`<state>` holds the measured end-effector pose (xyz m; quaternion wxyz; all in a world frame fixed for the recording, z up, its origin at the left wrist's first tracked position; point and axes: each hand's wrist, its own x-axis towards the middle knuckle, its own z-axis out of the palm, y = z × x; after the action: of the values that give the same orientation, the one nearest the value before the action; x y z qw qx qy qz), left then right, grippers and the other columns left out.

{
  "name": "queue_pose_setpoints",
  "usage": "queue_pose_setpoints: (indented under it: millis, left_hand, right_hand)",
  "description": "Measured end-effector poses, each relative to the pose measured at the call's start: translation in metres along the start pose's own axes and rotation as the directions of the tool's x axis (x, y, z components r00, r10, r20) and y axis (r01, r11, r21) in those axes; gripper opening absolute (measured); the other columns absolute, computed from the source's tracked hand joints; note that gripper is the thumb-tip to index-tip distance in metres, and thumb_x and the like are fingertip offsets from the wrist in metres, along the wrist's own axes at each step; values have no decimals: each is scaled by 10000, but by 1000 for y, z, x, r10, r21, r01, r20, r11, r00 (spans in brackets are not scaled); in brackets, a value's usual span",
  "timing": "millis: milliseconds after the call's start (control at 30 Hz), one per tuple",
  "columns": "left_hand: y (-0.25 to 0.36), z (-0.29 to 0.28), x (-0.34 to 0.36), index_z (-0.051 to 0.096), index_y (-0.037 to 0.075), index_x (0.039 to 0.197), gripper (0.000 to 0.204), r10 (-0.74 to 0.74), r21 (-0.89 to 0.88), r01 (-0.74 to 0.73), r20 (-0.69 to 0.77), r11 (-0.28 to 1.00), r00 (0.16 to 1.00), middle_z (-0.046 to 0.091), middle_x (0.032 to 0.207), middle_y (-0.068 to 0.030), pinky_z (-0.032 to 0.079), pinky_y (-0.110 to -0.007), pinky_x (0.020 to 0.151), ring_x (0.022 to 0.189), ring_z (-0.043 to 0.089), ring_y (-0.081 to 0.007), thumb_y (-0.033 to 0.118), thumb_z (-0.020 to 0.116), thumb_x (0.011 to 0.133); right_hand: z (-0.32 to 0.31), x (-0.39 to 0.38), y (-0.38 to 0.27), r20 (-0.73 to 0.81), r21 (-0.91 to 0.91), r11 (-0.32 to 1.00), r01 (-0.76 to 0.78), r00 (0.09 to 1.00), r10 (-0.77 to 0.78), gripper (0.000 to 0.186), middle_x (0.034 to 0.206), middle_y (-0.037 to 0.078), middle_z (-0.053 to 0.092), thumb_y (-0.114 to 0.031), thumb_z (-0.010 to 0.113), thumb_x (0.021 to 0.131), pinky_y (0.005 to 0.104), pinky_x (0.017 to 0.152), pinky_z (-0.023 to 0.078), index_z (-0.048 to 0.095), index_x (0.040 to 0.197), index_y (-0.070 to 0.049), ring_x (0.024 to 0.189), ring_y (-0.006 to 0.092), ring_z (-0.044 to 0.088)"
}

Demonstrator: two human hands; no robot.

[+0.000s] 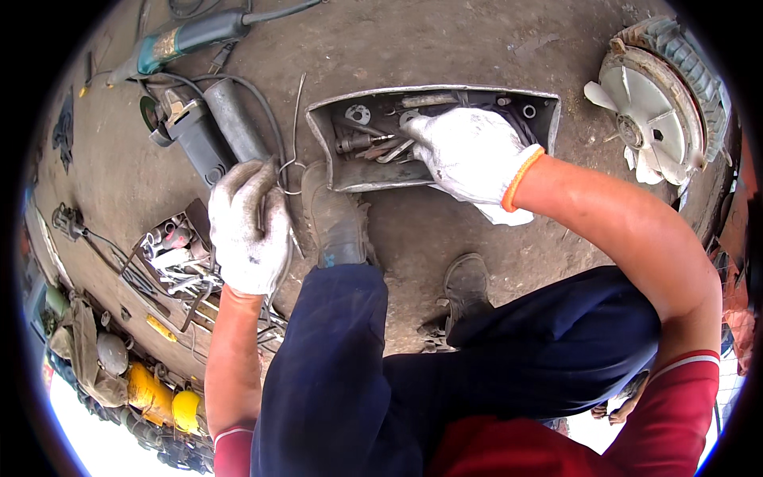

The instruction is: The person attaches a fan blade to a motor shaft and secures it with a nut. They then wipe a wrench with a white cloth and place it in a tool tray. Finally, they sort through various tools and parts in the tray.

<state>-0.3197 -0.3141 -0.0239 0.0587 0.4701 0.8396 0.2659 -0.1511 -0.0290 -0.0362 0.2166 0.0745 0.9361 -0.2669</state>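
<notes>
My right hand point(469, 155), in a white work glove with an orange cuff, reaches into a grey metal box point(433, 90). Its fingers are closed among the loose parts, beside some flat metal pieces point(395, 151); what they grip is hidden. A round washer point(358, 114), a socket-like metal part point(350, 144) and a small ring point(529, 111) also lie in the box. My left hand point(251, 230), gloved too, has its fingers curled near the end of a grey metal cylinder point(236, 119). Something slim shows between them, too unclear to name.
A black angle grinder point(199, 139) lies beside the cylinder, with a teal power tool point(187, 44) and cables beyond. At left stands a tray of wrenches and sockets point(179, 258). A finned motor with a fan point(648, 111) sits at far right. A bent wire point(296, 119) lies left of the box.
</notes>
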Motion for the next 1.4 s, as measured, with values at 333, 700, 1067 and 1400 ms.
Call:
queue_pose_setpoints:
  millis: [333, 700, 1067, 1400]
  left_hand:
    - [53, 55, 24, 711, 54, 1173, 360, 388, -193, -342, 309, 920, 868, 697, 1171, -125, 491, -537, 1097, 1149, 658, -377, 102, 803, 829]
    - [66, 74, 44, 709, 46, 1161, 303, 357, -149, -329, 250, 933, 900, 697, 1171, -144, 513, -496, 1018, 1118, 671, -379, 109, 772, 871]
    - [78, 96, 74, 621, 12, 1410, 526, 49, 122, -160, 625, 980, 779, 728, 1222, -236, 519, -520, 1030, 1190, 670, -415, 405, 549, 1068]
    - [120, 104, 62, 683, 51, 1197, 391, 488, -214, -442, 273, 871, 829, 674, 1172, -155, 517, -496, 975, 1079, 676, -345, 251, 768, 872]
  right_hand:
    - [-33, -21, -3, -155, -333, 942, 45, 983, -102, 216, 878, 194, 764, -140, 655, 921, 475, 703, 597, 683, 1083, 2, 802, 361, 760]
    - [-18, -34, -5, -172, -197, 980, 9, 984, -43, 182, 857, 169, 771, -189, 649, 927, 483, 704, 601, 754, 1010, -65, 803, 360, 765]
    - [-57, -37, 14, -34, -68, 987, -148, 989, 146, 248, 930, 246, 755, -189, 603, 942, 532, 855, 587, 768, 1044, -33, 939, 434, 739]
    - [-82, -109, 45, -203, -346, 906, -242, 963, 180, 143, 786, 208, 704, -119, 642, 924, 510, 717, 580, 698, 1011, -20, 783, 409, 726]
